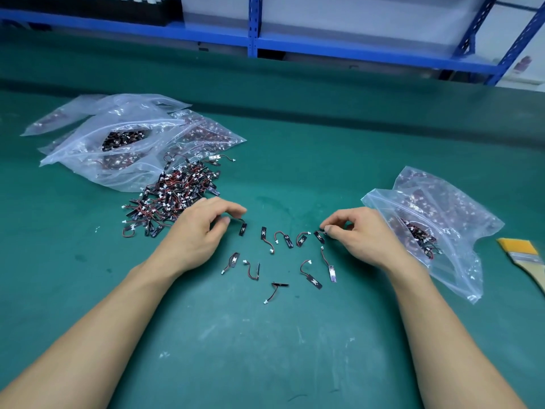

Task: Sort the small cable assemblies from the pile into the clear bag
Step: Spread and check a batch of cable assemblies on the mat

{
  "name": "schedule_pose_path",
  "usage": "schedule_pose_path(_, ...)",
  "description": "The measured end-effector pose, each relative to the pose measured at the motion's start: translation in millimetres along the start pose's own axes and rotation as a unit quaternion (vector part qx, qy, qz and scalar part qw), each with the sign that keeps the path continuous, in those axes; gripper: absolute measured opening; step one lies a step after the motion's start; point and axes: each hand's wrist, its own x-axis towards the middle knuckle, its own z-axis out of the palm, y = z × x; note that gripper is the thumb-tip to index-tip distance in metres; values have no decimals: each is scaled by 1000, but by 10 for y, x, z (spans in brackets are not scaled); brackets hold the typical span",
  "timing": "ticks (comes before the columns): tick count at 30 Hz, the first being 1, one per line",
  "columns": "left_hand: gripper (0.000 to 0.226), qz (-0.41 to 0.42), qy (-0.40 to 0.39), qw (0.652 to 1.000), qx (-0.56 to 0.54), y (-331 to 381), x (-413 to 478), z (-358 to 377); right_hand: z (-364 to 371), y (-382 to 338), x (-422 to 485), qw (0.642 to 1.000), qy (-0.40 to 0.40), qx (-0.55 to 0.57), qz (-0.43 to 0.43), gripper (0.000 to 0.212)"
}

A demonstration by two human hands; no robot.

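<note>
A pile of small cable assemblies (174,196), black strips with red-black wires and white plugs, lies left of centre on the green mat. Several loose assemblies (283,261) are spread out between my hands. My left hand (200,231) pinches the wire of one assembly (242,229) at the pile's right edge. My right hand (359,234) pinches another assembly (319,236) by its end. A clear zip bag (436,231) holding some assemblies lies open just right of my right hand.
Several clear bags (124,143) full of assemblies lie behind the pile at the left. A flat paintbrush (528,258) lies at the right edge. A blue metal shelf rack (253,28) stands beyond the green mat (265,349).
</note>
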Motion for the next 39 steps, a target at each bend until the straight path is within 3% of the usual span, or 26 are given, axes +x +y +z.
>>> schedule_pose_path(11,31,25,-50,998,4,-25,-5,23,13,10,11,999,-1,36,-4,22)
schedule_pose_path(20,31,-24,33,999,-15,13,7,10,57,78,59,998,43,39,14,18)
schedule_pose_path(29,29,-64,48,996,44,-97,36,3,64,111,75,999,39,8,6,19)
schedule_pose_path(39,35,-7,1,998,56,-59,20,21,65,108,79,999,35,15,14,18)
